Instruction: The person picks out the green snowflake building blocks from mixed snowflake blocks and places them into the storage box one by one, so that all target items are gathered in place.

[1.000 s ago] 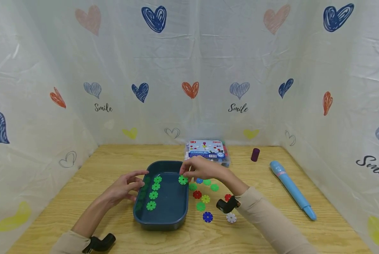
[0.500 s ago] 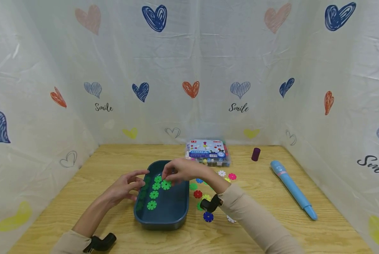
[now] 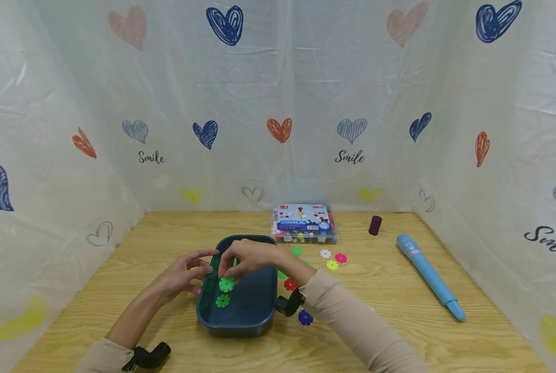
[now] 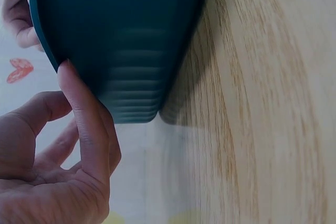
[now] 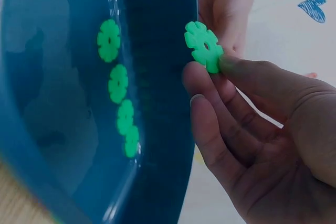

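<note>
Over the dark blue rectangular basin [image 3: 254,305], my right hand [image 3: 245,259] pinches a green notched plastic disc [image 5: 203,46] between thumb and fingertips. Several like it lie in a row on the basin floor, among them a green disc [image 5: 108,41] at the end. In the head view my right hand hides part of that row. My left hand [image 3: 184,274] is at the basin's left side, its fingers loosely bent. One fingertip [image 4: 65,66] touches the rim in the left wrist view, and the hand holds nothing.
Right of the basin lie loose discs: a dark blue disc [image 3: 305,317], a yellow disc [image 3: 332,265], a pink disc [image 3: 340,258] and others. Behind stands a clear box [image 3: 304,225]. A purple cylinder [image 3: 375,226] and a long light-blue pen-shaped object [image 3: 431,280] are farther right.
My right hand has carried the green disc leftward from the basin's right rim, over to the row at the left. My left hand has stayed in place.
</note>
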`<state>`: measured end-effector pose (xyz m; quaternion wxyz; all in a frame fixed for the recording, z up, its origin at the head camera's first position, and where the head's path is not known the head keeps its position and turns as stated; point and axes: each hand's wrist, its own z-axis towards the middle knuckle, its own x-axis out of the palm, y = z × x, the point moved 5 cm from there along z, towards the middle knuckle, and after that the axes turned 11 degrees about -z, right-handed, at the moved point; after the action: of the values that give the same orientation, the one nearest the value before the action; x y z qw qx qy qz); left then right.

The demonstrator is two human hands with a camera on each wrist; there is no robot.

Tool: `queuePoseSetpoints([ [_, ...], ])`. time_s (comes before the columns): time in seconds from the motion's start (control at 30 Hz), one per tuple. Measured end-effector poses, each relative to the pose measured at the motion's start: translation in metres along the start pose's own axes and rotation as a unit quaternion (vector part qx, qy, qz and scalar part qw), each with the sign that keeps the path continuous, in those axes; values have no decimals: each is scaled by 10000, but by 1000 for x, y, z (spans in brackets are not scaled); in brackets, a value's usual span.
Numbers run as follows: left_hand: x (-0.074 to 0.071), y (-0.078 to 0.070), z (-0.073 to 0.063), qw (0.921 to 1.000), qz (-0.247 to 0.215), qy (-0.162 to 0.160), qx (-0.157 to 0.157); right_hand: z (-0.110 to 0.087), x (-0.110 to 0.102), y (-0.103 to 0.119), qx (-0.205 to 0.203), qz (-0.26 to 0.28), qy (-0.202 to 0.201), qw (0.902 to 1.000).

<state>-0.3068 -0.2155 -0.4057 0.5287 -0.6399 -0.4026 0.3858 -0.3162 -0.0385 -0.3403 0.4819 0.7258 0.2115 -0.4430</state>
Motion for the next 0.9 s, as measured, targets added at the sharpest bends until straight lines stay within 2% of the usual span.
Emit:
queuePoseSetpoints([
  [0.23, 0, 0, 0, 10000, -22, 71, 35, 13, 8, 2, 97, -198, 312, 9993],
  [0.63, 0, 0, 0, 10000, 22, 78, 45, 28, 21, -3, 452, 304, 769, 9955],
  [0.9, -1, 0, 0, 10000, 24, 68, 55, 34, 28, -5, 410, 506, 962, 9932],
])
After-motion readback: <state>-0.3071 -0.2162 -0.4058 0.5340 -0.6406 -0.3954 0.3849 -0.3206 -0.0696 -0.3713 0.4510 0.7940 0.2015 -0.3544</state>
